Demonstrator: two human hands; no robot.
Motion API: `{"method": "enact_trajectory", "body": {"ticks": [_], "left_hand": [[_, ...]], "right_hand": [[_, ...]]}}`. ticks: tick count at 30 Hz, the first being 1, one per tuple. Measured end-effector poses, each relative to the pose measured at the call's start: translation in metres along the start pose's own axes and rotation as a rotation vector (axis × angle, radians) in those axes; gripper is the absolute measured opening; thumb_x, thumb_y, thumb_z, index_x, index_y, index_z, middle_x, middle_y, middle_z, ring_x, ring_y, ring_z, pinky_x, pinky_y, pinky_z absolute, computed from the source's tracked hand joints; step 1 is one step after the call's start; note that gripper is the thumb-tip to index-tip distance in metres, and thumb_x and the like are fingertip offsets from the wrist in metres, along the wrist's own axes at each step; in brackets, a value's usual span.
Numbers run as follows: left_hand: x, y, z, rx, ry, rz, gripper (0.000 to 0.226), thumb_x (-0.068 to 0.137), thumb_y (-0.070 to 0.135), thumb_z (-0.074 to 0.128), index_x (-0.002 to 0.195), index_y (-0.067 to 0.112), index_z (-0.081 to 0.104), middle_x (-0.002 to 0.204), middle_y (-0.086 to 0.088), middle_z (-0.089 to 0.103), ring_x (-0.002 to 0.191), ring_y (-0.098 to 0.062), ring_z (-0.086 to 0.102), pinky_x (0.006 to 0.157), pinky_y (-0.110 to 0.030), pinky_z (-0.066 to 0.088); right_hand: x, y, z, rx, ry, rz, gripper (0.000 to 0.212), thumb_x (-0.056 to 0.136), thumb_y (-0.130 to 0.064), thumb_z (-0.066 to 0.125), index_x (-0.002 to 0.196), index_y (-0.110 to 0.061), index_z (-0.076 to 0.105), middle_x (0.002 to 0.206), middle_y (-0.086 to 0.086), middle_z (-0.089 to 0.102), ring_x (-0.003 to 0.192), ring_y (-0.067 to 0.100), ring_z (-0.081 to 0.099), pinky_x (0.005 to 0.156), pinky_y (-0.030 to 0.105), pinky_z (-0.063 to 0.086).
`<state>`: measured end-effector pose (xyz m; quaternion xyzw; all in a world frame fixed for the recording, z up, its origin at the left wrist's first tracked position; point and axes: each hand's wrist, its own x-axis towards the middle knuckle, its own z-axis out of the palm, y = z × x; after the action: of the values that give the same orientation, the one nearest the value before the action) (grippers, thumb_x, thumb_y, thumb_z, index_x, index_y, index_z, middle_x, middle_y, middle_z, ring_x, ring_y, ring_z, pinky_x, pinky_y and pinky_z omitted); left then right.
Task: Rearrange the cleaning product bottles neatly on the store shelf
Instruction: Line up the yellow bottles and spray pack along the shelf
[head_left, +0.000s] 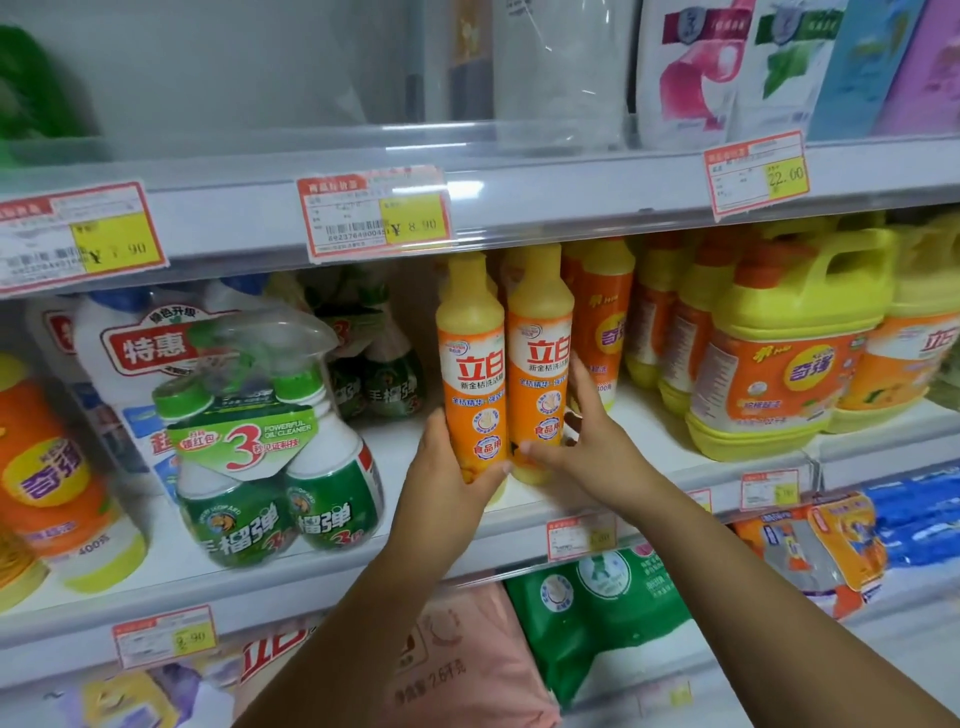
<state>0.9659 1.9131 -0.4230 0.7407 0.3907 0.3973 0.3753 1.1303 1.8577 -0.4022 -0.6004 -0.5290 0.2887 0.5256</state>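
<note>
The white middle shelf (644, 431) carries a shrink-wrapped twin pack of green spray cleaner bottles (270, 467) at its front left. Two tall orange dish-soap bottles (506, 364) stand side by side near its centre. Yellow handled detergent jugs (779, 353) sit at the right, and price tags (581, 538) line its front edge.

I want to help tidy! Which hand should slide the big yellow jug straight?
The right hand, probably. It sits nearer the big yellow jug; the left hand is wrapped around an orange bottle.
</note>
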Motion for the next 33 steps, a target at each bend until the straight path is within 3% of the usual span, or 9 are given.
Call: {"method": "enact_trajectory", "body": {"ticks": [4,8,13,18,21,24,27,30,33], "left_hand": [[0.002,-0.001,-0.001,-0.014,-0.014,0.001,0.064,0.078,0.031,0.073,0.127,0.033,0.033,0.124,0.008,0.055,0.106,-0.009,0.057,0.09,-0.032,0.05],[0.0,0.0,-0.006,-0.032,0.002,-0.012,0.066,0.079,0.031,0.072,0.13,0.029,0.031,0.122,0.009,0.055,0.104,-0.009,0.058,0.084,-0.023,0.047],[-0.003,-0.003,-0.018,0.006,0.029,-0.041,0.067,0.081,0.026,0.071,0.134,0.027,0.03,0.125,0.006,0.055,0.106,-0.012,0.057,0.09,-0.03,0.048],[-0.009,-0.006,-0.025,0.052,0.033,-0.042,0.071,0.081,0.025,0.071,0.137,0.028,0.027,0.13,0.004,0.053,0.111,-0.012,0.055,0.095,-0.033,0.047],[-0.016,-0.006,-0.03,0.084,0.017,-0.01,0.086,0.081,0.026,0.07,0.143,0.038,0.012,0.139,0.008,0.046,0.121,-0.01,0.05,0.101,-0.041,0.045],[-0.033,0.003,-0.043,0.13,0.013,0.063,0.084,0.085,0.03,0.064,0.145,0.04,0.007,0.144,0.014,0.038,0.125,-0.001,0.042,0.103,-0.03,0.039],[-0.05,0.009,-0.07,0.311,0.069,0.188,0.062,0.087,0.036,0.059,0.141,0.037,0.028,0.129,0.021,0.042,0.117,0.003,0.043,0.096,-0.023,0.038],[-0.063,0.006,-0.102,0.465,0.099,0.225,0.032,0.086,0.038,0.059,0.117,0.034,0.056,0.104,0.024,0.051,0.098,0.002,0.05,0.082,-0.02,0.042],[-0.073,-0.008,-0.132,0.563,0.108,0.19,0.017,0.082,0.041,0.062,0.098,0.035,0.061,0.091,0.024,0.053,0.087,0.002,0.049,0.071,-0.015,0.039]], "right_hand": [[0.005,0.006,0.009,-0.069,-0.042,0.057,0.089,0.079,-0.014,0.075,0.146,-0.035,0.02,0.131,-0.012,0.056,0.111,0.003,0.059,0.099,0.034,0.048],[0.004,0.002,0.021,-0.116,-0.086,0.088,0.074,0.083,-0.022,0.072,0.14,-0.03,0.026,0.125,-0.014,0.055,0.11,0.006,0.057,0.095,0.027,0.045],[0.004,0.0,0.028,-0.105,-0.135,0.118,0.07,0.083,-0.024,0.072,0.139,-0.031,0.029,0.132,-0.009,0.057,0.115,0.011,0.058,0.102,0.038,0.047],[0.002,-0.004,0.035,-0.106,-0.147,0.125,0.069,0.083,-0.023,0.072,0.137,-0.033,0.031,0.129,-0.009,0.058,0.112,0.01,0.059,0.099,0.035,0.048],[-0.001,-0.006,0.036,-0.104,-0.061,0.102,0.066,0.078,-0.023,0.077,0.131,-0.033,0.039,0.118,-0.012,0.061,0.1,0.002,0.061,0.088,0.025,0.051],[-0.002,-0.008,0.038,-0.123,0.062,0.038,0.066,0.075,-0.022,0.079,0.13,-0.03,0.044,0.114,-0.013,0.062,0.098,0.001,0.061,0.087,0.026,0.052],[-0.005,-0.01,0.04,-0.136,0.092,0.032,0.066,0.074,-0.024,0.08,0.13,-0.031,0.045,0.115,-0.01,0.063,0.097,0.006,0.063,0.089,0.033,0.052],[-0.006,-0.014,0.044,-0.161,0.088,0.049,0.068,0.075,-0.025,0.078,0.133,-0.028,0.043,0.116,-0.007,0.061,0.098,0.013,0.063,0.089,0.035,0.052],[-0.008,-0.017,0.054,-0.183,0.099,0.047,0.068,0.075,-0.027,0.079,0.132,-0.027,0.042,0.117,-0.005,0.062,0.097,0.017,0.063,0.087,0.036,0.052]]}}
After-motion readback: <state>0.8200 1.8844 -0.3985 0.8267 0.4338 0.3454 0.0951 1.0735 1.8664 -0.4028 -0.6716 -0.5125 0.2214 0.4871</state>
